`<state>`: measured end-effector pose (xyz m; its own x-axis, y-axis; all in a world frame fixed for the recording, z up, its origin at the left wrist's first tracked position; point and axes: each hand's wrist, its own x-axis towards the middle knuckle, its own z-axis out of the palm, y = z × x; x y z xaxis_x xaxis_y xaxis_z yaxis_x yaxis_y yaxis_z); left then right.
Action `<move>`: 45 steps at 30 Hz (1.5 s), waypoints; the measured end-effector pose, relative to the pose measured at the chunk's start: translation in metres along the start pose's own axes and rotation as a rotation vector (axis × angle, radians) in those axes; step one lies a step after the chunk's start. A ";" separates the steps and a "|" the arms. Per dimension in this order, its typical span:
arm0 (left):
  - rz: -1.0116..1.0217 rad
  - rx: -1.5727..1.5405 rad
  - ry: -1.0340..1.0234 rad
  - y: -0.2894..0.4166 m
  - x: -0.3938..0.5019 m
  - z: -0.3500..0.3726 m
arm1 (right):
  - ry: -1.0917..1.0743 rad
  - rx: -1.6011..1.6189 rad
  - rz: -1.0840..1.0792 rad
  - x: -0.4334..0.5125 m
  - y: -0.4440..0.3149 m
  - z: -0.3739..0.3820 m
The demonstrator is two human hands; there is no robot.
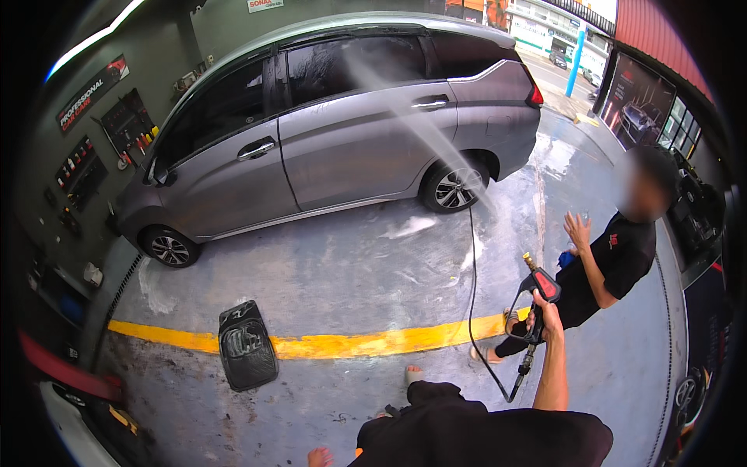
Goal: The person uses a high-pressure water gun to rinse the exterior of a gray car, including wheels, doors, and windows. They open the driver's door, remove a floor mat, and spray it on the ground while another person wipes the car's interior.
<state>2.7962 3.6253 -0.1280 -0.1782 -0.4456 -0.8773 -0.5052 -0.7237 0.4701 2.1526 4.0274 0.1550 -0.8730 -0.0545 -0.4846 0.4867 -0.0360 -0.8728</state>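
My right hand (547, 318) is closed around the grip of a pressure washer gun (545, 286) with a black body, a red panel and a brass nozzle. A jet of water (426, 125) fans out from it towards the rear side window (356, 64) of a wet grey car (362, 134). From the gun's lower end a black hose (472, 274) loops down and runs across the floor to the rear wheel (454, 188). Only part of my left hand (320, 457) shows at the bottom edge, low beside my body; its fingers are too cut off to read.
Close on the right stands a co-worker (618, 268) in black, one hand raised, a blue cloth (565, 259) at the other. A black rubber car mat (248, 347) lies across the yellow floor line (362, 345). Another vehicle (73, 420) is at lower left; tool racks (125, 125) hang on the wall.
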 end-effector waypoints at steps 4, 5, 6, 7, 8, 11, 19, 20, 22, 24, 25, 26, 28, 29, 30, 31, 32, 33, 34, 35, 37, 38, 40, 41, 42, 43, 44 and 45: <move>0.024 0.032 0.030 0.022 0.001 0.001 | -0.001 0.027 0.023 0.008 -0.003 0.015; 0.042 0.055 0.030 0.026 0.001 0.003 | -0.008 0.012 0.054 0.011 -0.006 0.018; 0.059 0.077 0.032 0.031 0.001 0.003 | -0.108 -0.034 -0.012 0.011 -0.008 0.019; 0.076 0.102 0.037 0.035 0.000 0.001 | -0.067 -0.026 -0.003 0.015 -0.010 0.022; 0.064 0.072 0.030 0.040 0.000 -0.001 | -0.032 -0.004 0.012 0.017 -0.010 0.025; 0.051 0.048 0.018 0.052 0.000 0.000 | -0.005 0.044 0.042 0.029 -0.007 0.030; 0.014 0.149 0.049 0.079 0.007 0.027 | -0.108 0.091 0.118 0.076 0.016 0.011; 0.017 0.134 0.036 0.084 0.009 0.031 | -0.125 0.061 0.088 0.081 0.017 0.008; 0.028 0.108 0.019 0.097 0.013 0.037 | -0.177 0.087 0.111 0.089 0.022 0.006; 0.032 0.119 0.010 0.108 0.014 0.043 | -0.143 0.160 0.119 0.094 0.022 0.004; 0.031 0.121 0.001 0.111 0.015 0.050 | -0.107 0.135 0.116 0.096 0.022 0.004; 0.021 0.135 0.022 0.116 0.017 0.059 | -0.130 0.082 0.102 0.098 0.018 0.002; -0.051 0.194 0.109 0.126 0.019 0.068 | -0.125 0.039 0.101 0.102 0.012 0.002; 0.012 0.178 0.087 0.132 0.020 0.070 | -0.105 0.059 0.094 0.104 0.009 0.003; 0.029 0.187 0.093 0.141 0.025 0.075 | -0.088 0.072 0.117 0.106 0.006 0.003; -0.025 0.198 0.138 0.149 0.029 0.081 | -0.067 0.076 0.128 0.109 0.003 0.004; 0.054 0.204 0.093 0.153 0.035 0.088 | -0.120 0.049 0.134 0.112 0.001 0.003; 0.060 0.213 0.095 0.159 0.040 0.093 | -0.151 0.006 0.140 0.114 -0.001 0.002; 0.005 0.233 0.134 0.164 0.043 0.097 | -0.170 -0.013 0.157 0.117 -0.002 0.002; 0.085 0.215 0.101 0.168 0.046 0.101 | -0.171 -0.016 0.136 0.119 -0.002 0.002; 0.060 0.202 0.138 0.172 0.054 0.112 | -0.186 0.034 0.168 0.123 -0.001 0.001; 0.126 0.199 0.101 0.172 0.056 0.117 | -0.193 0.014 0.172 0.125 0.001 0.001; 0.078 0.217 0.124 0.173 0.058 0.126 | -0.212 -0.018 0.179 0.129 0.004 0.002; 0.125 0.210 0.095 0.171 0.057 0.129 | -0.235 -0.044 0.188 0.130 0.006 0.003; 0.122 0.210 0.090 0.170 0.057 0.133 | -0.263 -0.057 0.197 0.132 0.008 0.004; 0.061 0.211 0.116 0.171 0.058 0.136 | -0.279 -0.076 0.205 0.134 0.011 0.007; 0.083 0.213 0.089 0.169 0.058 0.138 | -0.320 -0.050 0.210 0.135 0.013 0.008; 0.046 0.217 0.091 0.167 0.058 0.140 | -0.313 -0.057 0.215 0.135 0.015 0.009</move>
<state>2.5829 3.5523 -0.1134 -0.1335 -0.5286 -0.8383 -0.6695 -0.5756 0.4696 2.0421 4.0105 0.0765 -0.6955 -0.3570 -0.6236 0.6478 0.0642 -0.7591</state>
